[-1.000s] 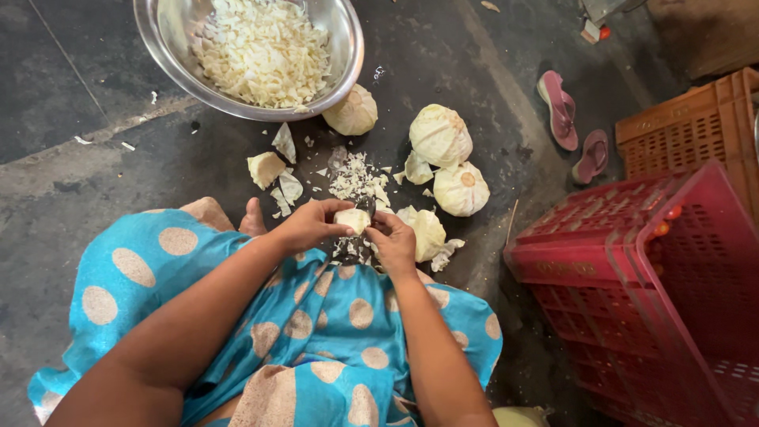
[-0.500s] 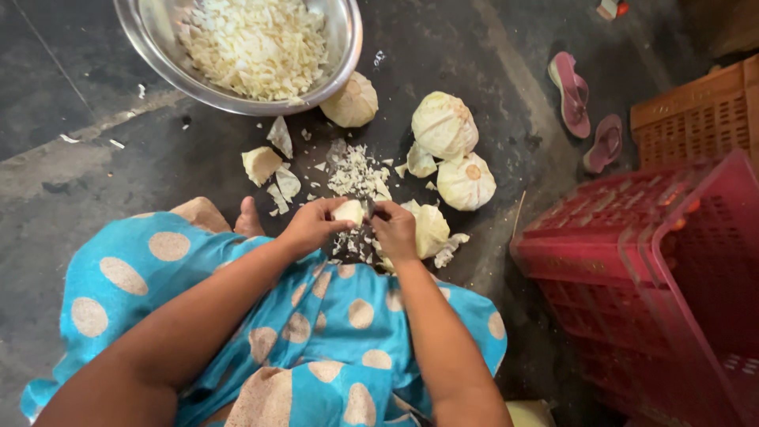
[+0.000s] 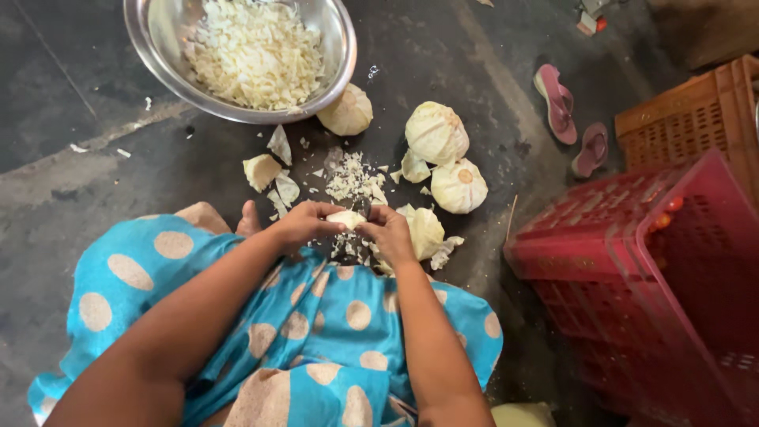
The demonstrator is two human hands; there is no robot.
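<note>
Both my hands meet over the dark floor in front of my knees. My left hand [image 3: 304,224] and my right hand [image 3: 389,234] pinch a pale cabbage piece [image 3: 346,218] between their fingertips. Chopped cabbage bits [image 3: 352,178] lie scattered just beyond it and under my hands. A cabbage chunk [image 3: 427,231] rests right beside my right hand. Whether a blade stands beneath the piece is hidden by my fingers.
A steel bowl [image 3: 338,67] of chopped cabbage sits at the top. Whole and halved cabbages [image 3: 436,132] [image 3: 459,186] [image 3: 346,111] lie beyond my hands. Red crate [image 3: 632,261] and orange crate [image 3: 680,119] stand at right, pink sandals [image 3: 557,103] behind. My blue dotted dress [image 3: 316,332] covers my lap.
My hands stay together on the cabbage piece, with only small finger movements. The view has shifted slightly; more bits lie under my hands.
</note>
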